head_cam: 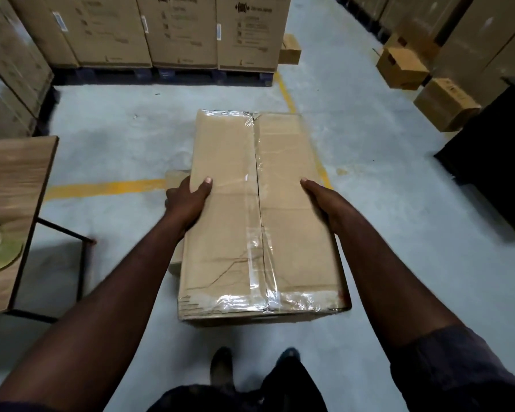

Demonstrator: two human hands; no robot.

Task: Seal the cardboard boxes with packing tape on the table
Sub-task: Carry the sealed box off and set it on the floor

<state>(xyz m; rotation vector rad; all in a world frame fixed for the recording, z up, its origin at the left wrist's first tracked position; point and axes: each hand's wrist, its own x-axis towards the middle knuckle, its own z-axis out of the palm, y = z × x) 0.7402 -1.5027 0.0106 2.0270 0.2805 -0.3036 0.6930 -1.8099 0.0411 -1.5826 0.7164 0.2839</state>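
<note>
Head view, looking down. At centre frame, a long cardboard box point(262, 215) held above the grey floor point(384, 162), both flaps closed, clear packing tape point(257, 248) running along the centre seam and across the near and far edges, wrinkled and shiny. Left hand point(188, 200) clamped on the box's left edge, thumb lying on the top face, fingers wrapped down the side. Right hand point(321, 200) pressed flat against the box's right edge, thumb on top, fingers out of sight behind the side. Bare forearms reaching in from the lower corners; dark sleeve point(446, 370) at lower right. Just under the box's left side, a corner of another small carton point(176, 179) showing. Two shoes point(220, 367) at bottom centre. At the left edge of the frame, a wooden table point(15, 179) on black legs, well apart from the box, with a tape roll point(0, 254) lying flat on it, partly cut off. Yellow floor lines point(107, 187) behind the box. Along the top, large stacked cartons point(179, 31) on pallets; at upper right, a few smaller boxes point(402, 66) on the floor.
</note>
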